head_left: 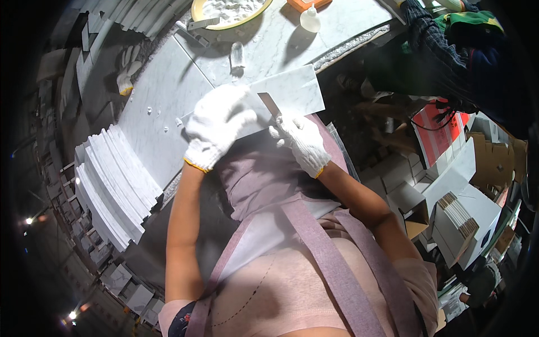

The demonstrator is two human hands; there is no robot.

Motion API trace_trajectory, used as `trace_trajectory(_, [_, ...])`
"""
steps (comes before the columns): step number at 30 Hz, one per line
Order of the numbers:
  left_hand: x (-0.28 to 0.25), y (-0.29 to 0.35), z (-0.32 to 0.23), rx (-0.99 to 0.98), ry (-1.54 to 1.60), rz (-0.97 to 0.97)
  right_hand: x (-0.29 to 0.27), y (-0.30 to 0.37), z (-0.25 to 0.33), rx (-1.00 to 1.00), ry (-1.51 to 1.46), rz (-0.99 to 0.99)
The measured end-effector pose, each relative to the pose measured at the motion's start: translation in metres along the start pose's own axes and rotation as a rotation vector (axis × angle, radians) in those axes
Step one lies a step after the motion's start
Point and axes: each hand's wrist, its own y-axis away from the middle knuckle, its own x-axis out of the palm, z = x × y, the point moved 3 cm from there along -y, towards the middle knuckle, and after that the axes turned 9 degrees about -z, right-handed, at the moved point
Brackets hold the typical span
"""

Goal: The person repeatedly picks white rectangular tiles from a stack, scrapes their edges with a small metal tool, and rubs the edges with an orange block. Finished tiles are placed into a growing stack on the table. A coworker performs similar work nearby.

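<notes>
A white, grey-veined marble tile (297, 90) is held tilted in front of me at the near edge of the worktable. My left hand (219, 123), in a white knit glove, grips the tile's left part, with its thumb pointing right; some fingertips are hidden. In my right hand (301, 141), also gloved, is a flat metal scraper (269, 104). Its blade points up and left, over the tile's face. The gloved fingers cover the scraper's lower end.
A yellow bowl (197, 11) of white powdery paste stands at the back, with a putty knife (204, 23) on its rim. Nearby are a squeeze bottle (310, 21) and a finger cot (237, 56). Stacked tile strips (115, 188) stand left. Another person's sleeve (432, 39) shows upper right.
</notes>
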Motion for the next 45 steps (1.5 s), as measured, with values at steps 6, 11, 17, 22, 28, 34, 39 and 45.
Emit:
trace_trajectory(6, [0.036, 0.031, 0.006, 0.143, -0.274, 0.118, -0.003, 0.014, 0.014, 0.009, 0.266, 0.014])
trace_trajectory(11, [0.043, 0.028, 0.012, 0.194, -0.377, 0.083, -0.002, 0.022, 0.019, 0.042, 0.231, 0.033])
trace_trajectory(17, [0.041, 0.021, 0.022, 0.224, -0.289, 0.07, -0.049, 0.036, 0.048, -0.034, 0.344, 0.103])
trace_trajectory(22, [0.045, 0.014, 0.026, 0.204, -0.282, 0.074, -0.088, 0.012, 0.103, -0.375, 0.355, -0.179])
trace_trajectory(28, [0.049, 0.016, 0.014, 0.164, -0.331, 0.013, -0.066, -0.014, 0.131, -0.526, 0.579, -0.137])
trace_trajectory(34, [0.052, 0.016, 0.017, 0.175, -0.329, -0.038, -0.048, -0.04, 0.14, -0.513, 0.737, -0.069])
trace_trajectory(39, [0.054, 0.017, 0.019, 0.183, -0.311, -0.076, -0.04, -0.048, 0.147, -0.612, 0.835, -0.051])
trace_trajectory(45, [0.054, 0.016, 0.02, 0.185, -0.281, -0.105, -0.033, -0.036, 0.146, -0.718, 0.994, -0.02])
